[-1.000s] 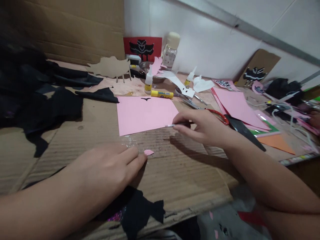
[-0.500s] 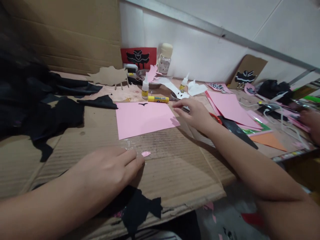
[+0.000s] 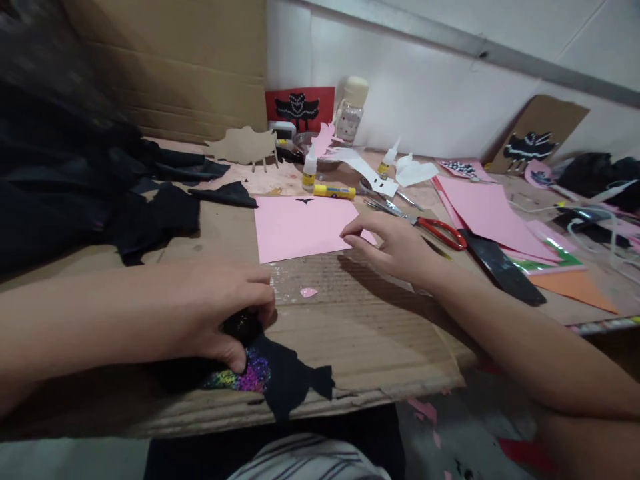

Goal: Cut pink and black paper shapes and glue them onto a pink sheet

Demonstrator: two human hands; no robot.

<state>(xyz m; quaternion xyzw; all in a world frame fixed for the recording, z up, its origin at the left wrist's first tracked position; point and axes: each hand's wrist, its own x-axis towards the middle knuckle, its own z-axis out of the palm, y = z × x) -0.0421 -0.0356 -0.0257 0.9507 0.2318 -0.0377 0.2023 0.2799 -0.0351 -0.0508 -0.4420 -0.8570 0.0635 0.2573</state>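
My left hand [image 3: 220, 307] is over a black cutout [image 3: 295, 373] with multicoloured glitter at the cardboard's front edge. Its thumb rests by the glitter, apart from the curled fingers. My right hand [image 3: 395, 250] hovers at the right corner of a pink paper sheet [image 3: 300, 233], with thumb and forefinger slightly parted and nothing visible between them. A small black shape [image 3: 304, 201] lies near the sheet's top edge. Just in front of the sheet is a small pink scrap [image 3: 309, 292]. Red-handled scissors [image 3: 443, 232] lie beyond my right hand.
A yellow glue stick [image 3: 334, 193] and small glue bottles [image 3: 309, 170] stand or lie behind the sheet. Black material [image 3: 65, 180] is heaped at left. Pink sheets [image 3: 493, 213], a black strip [image 3: 503, 267] and white cables [image 3: 600, 227] spread to the right.
My right hand has drawn back from the scissors to the pink sheet's corner. My left hand has moved back over the glittered black cutout, its thumb now apart. The view has shifted.
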